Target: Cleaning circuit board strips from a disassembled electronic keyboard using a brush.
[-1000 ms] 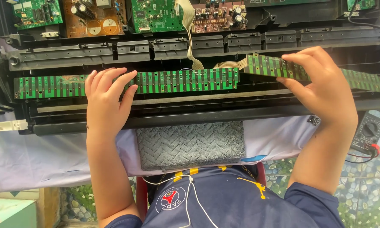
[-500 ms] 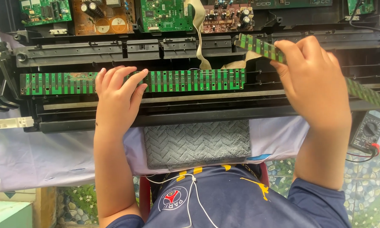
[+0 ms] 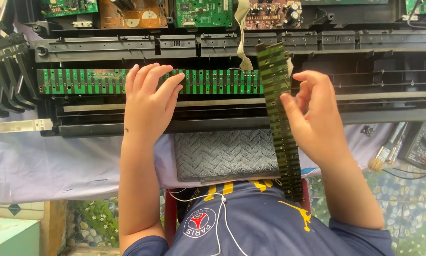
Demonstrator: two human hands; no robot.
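A long green contact circuit strip (image 3: 279,118) stands turned lengthwise toward me, running from the black keyboard chassis (image 3: 222,47) down over my lap. My right hand (image 3: 317,121) grips it at its middle, thumb on its right edge. A second green strip (image 3: 80,81) still lies flat across the chassis. My left hand (image 3: 149,102) rests palm down on that strip, fingers spread over it. A grey ribbon cable (image 3: 242,33) runs from the upper boards to the strips' meeting point.
Several circuit boards (image 3: 203,12) sit along the top of the open chassis. A grey towel (image 3: 222,154) lies on the pale cloth-covered table edge. A brush (image 3: 381,159) and a multimeter (image 3: 423,142) lie at the right. Black keys (image 3: 4,71) stack at the far left.
My right hand has lifted the right-hand strip off the chassis and swung it from lying across to pointing toward me. My left hand stayed on the left strip.
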